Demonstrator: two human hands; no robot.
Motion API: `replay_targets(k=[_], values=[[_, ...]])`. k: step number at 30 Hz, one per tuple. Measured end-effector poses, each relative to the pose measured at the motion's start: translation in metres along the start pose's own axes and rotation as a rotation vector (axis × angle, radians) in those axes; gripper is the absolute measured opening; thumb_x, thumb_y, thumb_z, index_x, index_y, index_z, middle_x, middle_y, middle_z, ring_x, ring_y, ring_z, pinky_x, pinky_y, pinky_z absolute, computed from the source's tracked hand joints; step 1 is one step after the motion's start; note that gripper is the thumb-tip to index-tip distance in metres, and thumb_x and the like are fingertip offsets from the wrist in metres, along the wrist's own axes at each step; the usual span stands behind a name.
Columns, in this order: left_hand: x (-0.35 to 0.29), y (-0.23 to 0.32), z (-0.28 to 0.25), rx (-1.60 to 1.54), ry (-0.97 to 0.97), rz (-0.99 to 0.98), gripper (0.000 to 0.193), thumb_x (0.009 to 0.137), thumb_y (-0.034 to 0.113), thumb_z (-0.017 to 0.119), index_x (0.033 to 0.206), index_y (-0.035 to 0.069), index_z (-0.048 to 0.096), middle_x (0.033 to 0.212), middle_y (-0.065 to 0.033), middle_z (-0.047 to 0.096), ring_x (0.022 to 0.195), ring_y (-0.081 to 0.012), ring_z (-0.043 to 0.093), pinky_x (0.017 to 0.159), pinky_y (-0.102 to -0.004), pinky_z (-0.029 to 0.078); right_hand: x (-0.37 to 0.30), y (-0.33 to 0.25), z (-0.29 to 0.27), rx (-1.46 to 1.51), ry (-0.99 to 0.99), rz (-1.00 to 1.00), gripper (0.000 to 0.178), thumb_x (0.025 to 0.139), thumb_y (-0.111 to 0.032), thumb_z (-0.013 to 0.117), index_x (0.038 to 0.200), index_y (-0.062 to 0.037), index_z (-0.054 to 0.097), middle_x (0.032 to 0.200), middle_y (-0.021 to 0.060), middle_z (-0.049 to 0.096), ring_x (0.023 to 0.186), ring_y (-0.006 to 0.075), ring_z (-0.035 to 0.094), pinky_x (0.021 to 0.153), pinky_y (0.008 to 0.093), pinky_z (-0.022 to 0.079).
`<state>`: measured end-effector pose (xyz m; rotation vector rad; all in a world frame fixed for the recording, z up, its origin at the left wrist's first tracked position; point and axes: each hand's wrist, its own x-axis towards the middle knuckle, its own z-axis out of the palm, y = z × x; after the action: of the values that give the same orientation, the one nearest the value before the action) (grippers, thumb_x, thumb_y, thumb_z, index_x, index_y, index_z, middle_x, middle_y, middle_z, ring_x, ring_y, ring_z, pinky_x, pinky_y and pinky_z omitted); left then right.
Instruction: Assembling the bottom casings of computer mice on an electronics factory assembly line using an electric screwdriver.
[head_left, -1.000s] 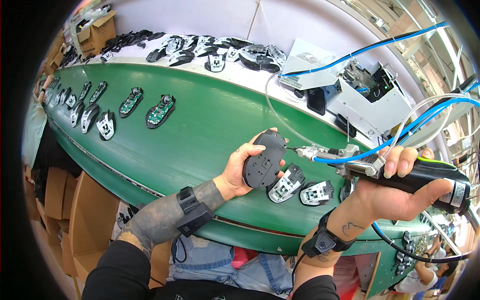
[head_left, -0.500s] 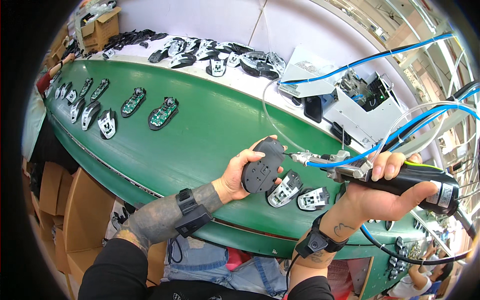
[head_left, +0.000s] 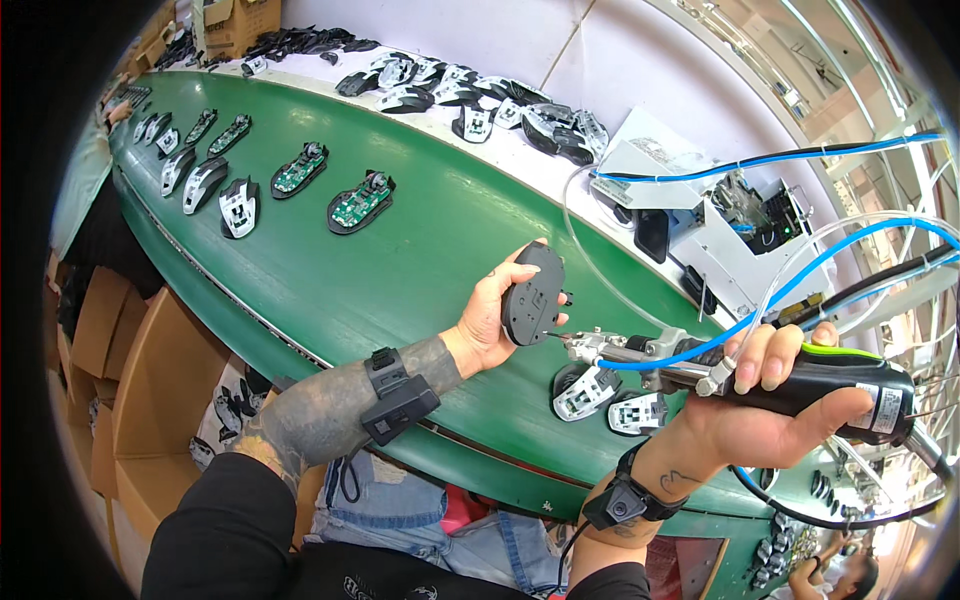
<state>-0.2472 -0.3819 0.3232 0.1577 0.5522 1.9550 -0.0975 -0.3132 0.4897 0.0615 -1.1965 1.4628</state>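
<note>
My left hand [head_left: 482,322] grips a black computer mouse [head_left: 530,305] by its edges, with the flat underside turned toward me. In my right hand [head_left: 735,425] is a black powered screwdriver [head_left: 825,385], lying roughly level and pointing left. Its metal nose [head_left: 600,347] carries a thin bit that reaches the lower right edge of the mouse; whether it touches a screw hole I cannot tell. Just below the nose, two mouse shells [head_left: 585,392] with white and black parts rest on the green belt [head_left: 430,260].
Mice with bare green circuit boards [head_left: 361,204] and grey-black shells [head_left: 239,208] stand spaced along the belt's left part. More shells [head_left: 455,85] are piled on the white ledge behind. A metal machine [head_left: 745,245] sits at the right, with blue air hoses [head_left: 790,280] nearby. Cardboard boxes [head_left: 180,400] stand lower left.
The screwdriver tip has shifted from the mouse's upper right edge to its lower right edge. My left hand has tilted the mouse more upright. The whole view has shifted slightly.
</note>
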Motion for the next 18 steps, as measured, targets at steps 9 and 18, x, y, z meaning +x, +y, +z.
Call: replay_targets(k=[9, 18], values=[[-0.003, -0.003, 0.007, -0.067, -0.036, 0.014, 0.052, 0.084, 0.025, 0.051, 0.133, 0.014, 0.039, 0.112, -0.0107, 0.049, 0.09, -0.0248, 0.057, 0.076, -0.0407, 0.053, 0.0, 0.001, -0.006, 0.041, -0.009, 0.056, 0.058, 0.089, -0.062, 0.042, 0.106, -0.0068, 0.044, 0.063, 0.0029, 0.048, 0.047, 0.0124, 0.045, 0.05, 0.0272, 0.037], [0.003, -0.007, -0.006, 0.082, 0.14, 0.056, 0.051, 0.085, 0.024, 0.053, 0.133, 0.014, 0.04, 0.11, -0.0092, 0.05, 0.087, -0.0217, 0.058, 0.074, -0.0393, 0.054, 0.004, -0.002, -0.012, 0.013, -0.031, 0.017, 0.06, 0.088, -0.062, 0.044, 0.105, -0.0043, 0.048, 0.063, 0.0022, 0.048, 0.049, 0.0115, 0.044, 0.048, 0.0248, 0.036]])
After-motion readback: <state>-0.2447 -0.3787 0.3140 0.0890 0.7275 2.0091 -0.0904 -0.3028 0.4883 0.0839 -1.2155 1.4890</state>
